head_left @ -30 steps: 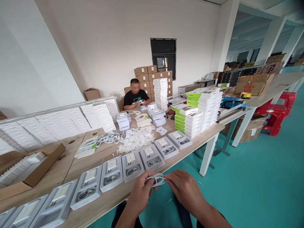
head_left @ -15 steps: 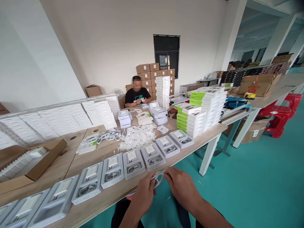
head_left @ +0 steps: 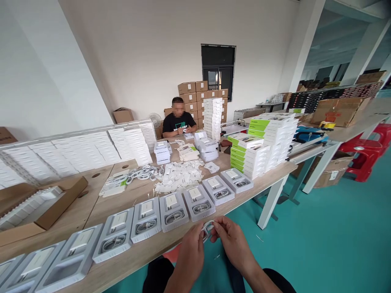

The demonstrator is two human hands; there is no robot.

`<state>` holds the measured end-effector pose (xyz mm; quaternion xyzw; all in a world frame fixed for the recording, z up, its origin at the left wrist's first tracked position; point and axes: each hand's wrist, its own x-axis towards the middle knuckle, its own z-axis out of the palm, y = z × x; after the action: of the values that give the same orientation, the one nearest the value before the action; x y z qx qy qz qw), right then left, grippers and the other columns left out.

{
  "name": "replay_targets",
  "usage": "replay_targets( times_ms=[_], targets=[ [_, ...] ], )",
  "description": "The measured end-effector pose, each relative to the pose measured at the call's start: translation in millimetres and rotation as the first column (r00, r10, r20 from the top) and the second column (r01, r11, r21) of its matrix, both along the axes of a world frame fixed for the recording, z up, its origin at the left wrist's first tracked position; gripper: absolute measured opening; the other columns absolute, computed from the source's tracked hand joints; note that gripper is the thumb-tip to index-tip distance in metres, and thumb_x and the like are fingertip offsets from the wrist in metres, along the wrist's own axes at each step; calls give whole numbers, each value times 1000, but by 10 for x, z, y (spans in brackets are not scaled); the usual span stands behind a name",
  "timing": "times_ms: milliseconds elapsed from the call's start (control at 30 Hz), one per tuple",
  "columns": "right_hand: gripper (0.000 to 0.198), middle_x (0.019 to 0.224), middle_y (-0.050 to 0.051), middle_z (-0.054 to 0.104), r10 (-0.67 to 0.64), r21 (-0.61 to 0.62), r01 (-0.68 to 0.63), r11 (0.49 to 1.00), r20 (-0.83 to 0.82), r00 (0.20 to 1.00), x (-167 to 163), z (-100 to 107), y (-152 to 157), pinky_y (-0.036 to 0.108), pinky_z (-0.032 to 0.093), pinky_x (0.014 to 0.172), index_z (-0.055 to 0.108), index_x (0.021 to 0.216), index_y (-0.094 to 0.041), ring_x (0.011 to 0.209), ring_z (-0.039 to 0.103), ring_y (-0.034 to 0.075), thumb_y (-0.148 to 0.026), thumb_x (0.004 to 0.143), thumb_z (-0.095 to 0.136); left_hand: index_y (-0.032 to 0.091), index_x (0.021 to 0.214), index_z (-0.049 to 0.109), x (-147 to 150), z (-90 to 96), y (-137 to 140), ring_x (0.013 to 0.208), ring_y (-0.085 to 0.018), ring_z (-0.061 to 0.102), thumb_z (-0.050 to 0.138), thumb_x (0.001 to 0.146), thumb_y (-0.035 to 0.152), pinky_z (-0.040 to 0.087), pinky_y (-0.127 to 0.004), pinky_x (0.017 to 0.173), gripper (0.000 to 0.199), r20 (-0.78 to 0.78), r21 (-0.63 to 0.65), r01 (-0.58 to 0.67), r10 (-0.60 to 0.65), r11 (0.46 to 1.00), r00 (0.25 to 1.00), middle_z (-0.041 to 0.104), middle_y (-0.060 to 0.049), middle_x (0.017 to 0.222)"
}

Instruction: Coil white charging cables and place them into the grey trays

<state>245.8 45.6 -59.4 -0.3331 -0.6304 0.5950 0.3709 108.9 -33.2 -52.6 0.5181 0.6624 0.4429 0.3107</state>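
A coiled white cable [head_left: 208, 228] is between my two hands, just off the table's front edge. My left hand [head_left: 193, 240] is closed around the coil's left side. With its fingertips, my right hand [head_left: 229, 236] pinches the coil on the right. Beyond them a row of grey plastic trays [head_left: 199, 215] runs along the table edge. Most trays carry a white charger [head_left: 194, 193] in the upper part and a coiled cable [head_left: 200, 208] below. Toward the left, one tray [head_left: 69, 260] has a charger and a bare lower compartment.
Loose cables [head_left: 146, 171] and a heap of white paper pieces [head_left: 179, 175] lie mid-table. Green-and-white boxes [head_left: 249, 156] are stacked at the right end. An open carton [head_left: 61, 211] stands at left. Across the table sits a co-worker [head_left: 179, 122]. Red stools [head_left: 363, 150] stand far right.
Both hands have drawn closer together around the cable coil and moved slightly right in view. The coil looks smaller and more covered by the fingers.
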Motion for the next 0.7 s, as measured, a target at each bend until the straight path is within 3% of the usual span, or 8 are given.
replay_targets(
  times_ms=[67,133,200,300,400,500,600,700],
  targets=[
    [35,72,1,66,54,-107,-57,993,-32,998,-2,2,-3,28,39,50,58,81,-21,59,61,16,-54,90,49,25,130,58,2,2,6,92,-29,58,42,93,50,43,-40,83,47,16,-9,-42,43,999,999,64,-13,114],
    [36,70,1,64,54,-109,-56,993,-19,998,-1,-3,-8,27,38,48,61,81,-21,58,58,15,-54,89,51,23,130,58,1,8,13,82,-27,57,41,93,51,43,-38,77,49,40,-18,-60,61,998,997,65,-12,99],
    [34,76,3,65,-43,42,42,998,40,998,2,-14,-16,28,45,55,66,84,-22,65,59,16,-53,88,53,23,131,57,-5,11,23,76,-24,54,39,94,52,42,-35,71,50,74,-24,-36,38,999,997,63,-9,88],
    [32,106,8,64,-214,287,183,940,82,973,4,-35,-29,29,52,60,68,106,-27,80,62,18,-50,89,54,24,133,54,-24,0,43,73,-20,49,39,94,54,40,-32,66,51,159,-17,3,-1,1000,987,58,-6,84],
    [36,133,8,55,-235,387,197,901,53,970,-1,-68,-53,27,59,65,61,125,-33,100,64,21,-45,92,51,24,131,56,-44,-19,57,72,-19,47,42,94,53,40,-31,64,49,266,-5,13,-12,1000,964,55,-4,81],
    [32,130,5,61,-206,456,159,876,54,977,-18,-119,-107,31,61,87,64,122,-33,116,60,24,-39,94,50,24,126,59,-61,-35,67,72,-17,47,45,93,48,41,-29,65,43,367,26,10,-19,1000,930,56,-4,84],
    [32,126,4,65,-194,460,140,877,71,979,-55,-159,-156,34,58,97,65,121,-31,118,61,24,-37,94,50,23,122,62,-72,-52,81,72,-16,48,48,92,42,41,-27,63,38,410,36,-2,-13,999,912,59,-5,86],
    [30,120,5,70,-133,356,118,927,16,991,-73,-178,-160,32,58,93,70,112,-28,112,64,24,-41,91,54,21,115,65,-65,-61,63,67,-14,47,47,91,35,37,-26,58,33,383,33,-18,4,999,924,60,-4,81]
  ],
)
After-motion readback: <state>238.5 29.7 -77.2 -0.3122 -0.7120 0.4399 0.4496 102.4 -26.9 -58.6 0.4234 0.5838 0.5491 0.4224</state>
